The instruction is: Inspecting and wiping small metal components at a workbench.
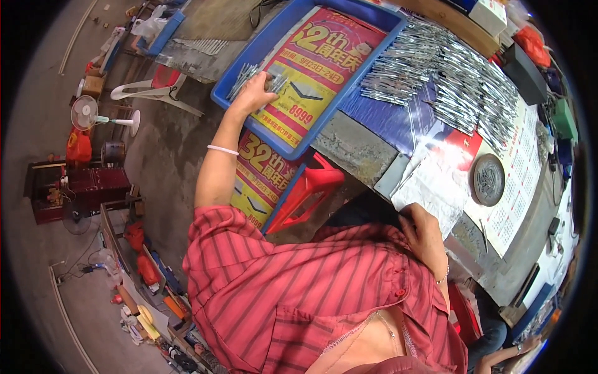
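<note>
My left hand reaches into the left corner of a blue plastic tray, its fingers closed around a bundle of thin metal rods. More rods show beside the fingertips, over the printed red-and-yellow sheet lining the tray. Near the table's front edge, my right hand rests against a crumpled white sheet. Its fingers curl inward, and whatever may be in them is hidden. A large pile of similar silvery rods lies right of the tray.
A round dish of small metal pieces sits at the right on a printed sheet. Below the tray are a red stool and another lined tray. A white chair and a fan stand left.
</note>
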{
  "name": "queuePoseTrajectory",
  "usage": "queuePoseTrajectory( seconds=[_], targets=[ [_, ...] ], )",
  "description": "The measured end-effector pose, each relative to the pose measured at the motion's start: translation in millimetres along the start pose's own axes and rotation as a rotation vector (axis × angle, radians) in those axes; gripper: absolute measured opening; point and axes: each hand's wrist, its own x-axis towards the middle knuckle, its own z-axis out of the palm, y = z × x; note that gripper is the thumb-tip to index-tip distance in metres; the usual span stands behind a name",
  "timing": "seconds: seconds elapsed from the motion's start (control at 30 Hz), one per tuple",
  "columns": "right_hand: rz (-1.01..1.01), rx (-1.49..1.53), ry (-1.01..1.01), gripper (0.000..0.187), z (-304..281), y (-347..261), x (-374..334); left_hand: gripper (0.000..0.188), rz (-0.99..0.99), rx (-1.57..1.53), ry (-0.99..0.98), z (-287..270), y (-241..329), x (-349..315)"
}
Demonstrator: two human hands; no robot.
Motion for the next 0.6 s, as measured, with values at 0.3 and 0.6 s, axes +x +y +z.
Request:
queuePoseTrajectory(
  seconds=[0.3, 0.6],
  targets=[
    [-0.022, -0.045, -0.006, 0.012, -11, -4, -11, 0.034, 0.019, -0.368, -0.181, 1, -3, 15],
    [0.097, -0.142, 0.180, 0.012, -72, 16, -46, 0.020, 0.085, -0.144, -0.131, -5, -9, 3]
  ],
)
